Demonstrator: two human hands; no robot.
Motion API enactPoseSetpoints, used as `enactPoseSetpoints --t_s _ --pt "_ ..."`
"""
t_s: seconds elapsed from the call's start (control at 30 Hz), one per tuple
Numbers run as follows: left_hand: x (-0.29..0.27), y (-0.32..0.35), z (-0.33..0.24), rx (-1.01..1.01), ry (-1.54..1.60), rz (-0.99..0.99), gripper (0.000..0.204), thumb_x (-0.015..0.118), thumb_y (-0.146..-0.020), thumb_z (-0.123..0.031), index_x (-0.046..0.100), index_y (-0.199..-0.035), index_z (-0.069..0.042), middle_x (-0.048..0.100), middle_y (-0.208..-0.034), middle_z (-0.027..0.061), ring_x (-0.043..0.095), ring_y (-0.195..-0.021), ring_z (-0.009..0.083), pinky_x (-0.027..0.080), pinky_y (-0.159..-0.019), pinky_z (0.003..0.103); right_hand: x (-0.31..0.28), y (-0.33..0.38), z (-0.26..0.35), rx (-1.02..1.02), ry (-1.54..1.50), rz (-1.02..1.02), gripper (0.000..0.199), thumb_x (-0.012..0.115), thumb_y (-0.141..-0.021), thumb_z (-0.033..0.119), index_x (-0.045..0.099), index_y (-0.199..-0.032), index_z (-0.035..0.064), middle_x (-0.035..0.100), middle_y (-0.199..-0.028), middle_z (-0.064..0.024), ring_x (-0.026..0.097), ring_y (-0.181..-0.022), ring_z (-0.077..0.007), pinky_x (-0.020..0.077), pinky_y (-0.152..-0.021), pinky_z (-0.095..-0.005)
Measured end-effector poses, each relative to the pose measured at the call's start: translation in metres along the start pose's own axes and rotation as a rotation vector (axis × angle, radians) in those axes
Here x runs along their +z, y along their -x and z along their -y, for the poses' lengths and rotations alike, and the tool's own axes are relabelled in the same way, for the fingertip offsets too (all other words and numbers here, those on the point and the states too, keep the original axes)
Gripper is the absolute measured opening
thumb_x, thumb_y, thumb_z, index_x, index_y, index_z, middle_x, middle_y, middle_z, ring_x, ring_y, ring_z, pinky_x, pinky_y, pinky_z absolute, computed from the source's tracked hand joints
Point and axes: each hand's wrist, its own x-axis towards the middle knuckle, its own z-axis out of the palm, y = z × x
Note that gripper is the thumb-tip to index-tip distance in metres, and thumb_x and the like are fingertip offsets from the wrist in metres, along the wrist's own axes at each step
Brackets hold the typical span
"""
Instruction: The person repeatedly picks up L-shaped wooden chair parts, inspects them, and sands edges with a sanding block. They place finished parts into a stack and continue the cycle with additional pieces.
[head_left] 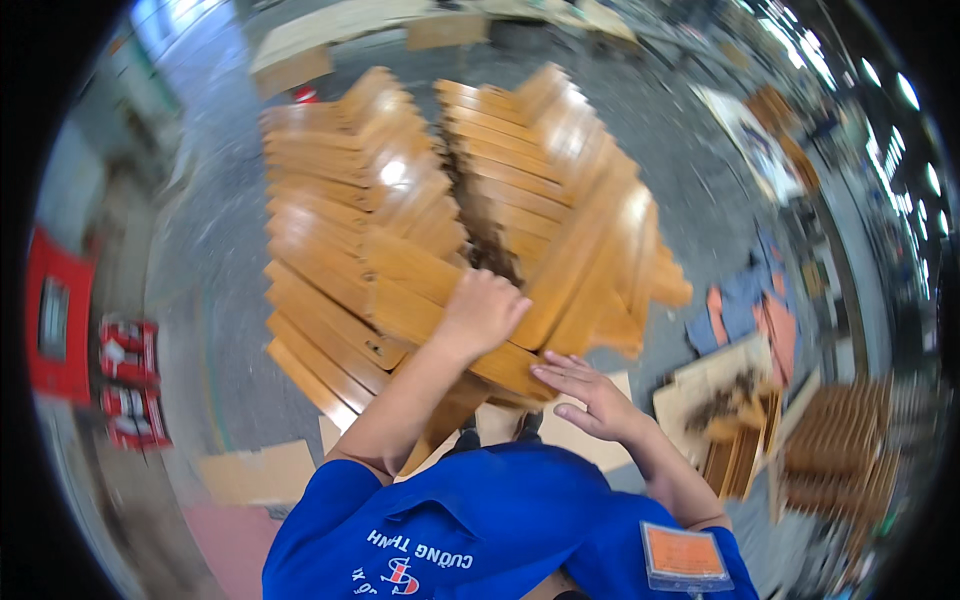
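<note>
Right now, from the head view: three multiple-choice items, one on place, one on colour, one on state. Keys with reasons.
1. Where does the left hand rest?
A. on the stacked wooden slats
B. on the red crates
C. on the floor

2. What colour is the person's shirt?
A. green
B. blue
C. white

3. How is the right hand held?
A. clenched round a tool
B. out of view
C. open, fingers stretched toward the slat edge

Key:
1 A, the left hand lies closed on top of a slat near the pile's front.
2 B, the shirt and sleeves are bright blue.
3 C, the fingers are spread flat at the pile's lower edge and hold nothing.
</note>
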Motion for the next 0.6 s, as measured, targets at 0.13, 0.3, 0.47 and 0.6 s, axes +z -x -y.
enactPoseSetpoints --t_s 0.13,0.3,0.47,0.6 --pt "0.005 0.001 0.003 0.036 0.018 0.011 0.023 0.058 -0.085 -0.024 0.061 -0.073 -0.006 0.061 -0.078 0.0108 0.054 -0.083 0.0308 0.04 -0.078 0.043 0.03 0.086 -0.008 0.35 -0.189 -0.426 0.051 0.057 -0.088 0.034 0.05 -0.131 0.0071 0.052 -0.129 -0.0193 0.044 -0.125 -0.0362 0.0357 -0.103 -0.0458" --pt "0.012 0.002 0.002 0.143 0.009 0.027 0.015 0.057 -0.084 -0.016 0.061 -0.079 -0.003 0.059 -0.076 0.0145 0.054 -0.075 0.0354 0.041 -0.069 0.046 0.113 0.244 -0.032 1.311 0.14 -0.097 0.056 0.062 -0.083 0.043 0.054 -0.125 0.0061 0.055 -0.123 -0.0188 0.052 -0.115 -0.0351 0.0446 -0.092 -0.0448" --pt "-0.01 -0.024 -0.031 0.043 -0.046 0.046 0.025 0.052 -0.091 -0.016 0.06 -0.105 0.003 0.056 -0.114 0.0209 0.052 -0.106 0.0368 0.04 -0.093 0.041 0.237 0.328 -0.003 1.25 -0.332 -0.12 0.057 0.061 -0.084 0.046 0.055 -0.124 0.0051 0.06 -0.118 -0.0177 0.058 -0.109 -0.0311 0.0465 -0.089 -0.0405" --pt "-0.003 -0.044 -0.141 0.235 0.117 0.066 0.026 0.053 -0.089 -0.012 0.058 -0.109 0.003 0.055 -0.115 0.0193 0.051 -0.108 0.0352 0.038 -0.095 0.041 0.281 0.369 0.034 1.082 -0.825 -0.48 0.043 0.056 -0.087 0.038 0.064 -0.108 0.0006 0.065 -0.105 -0.0201 0.063 -0.097 -0.032 0.0472 -0.084 -0.0406"
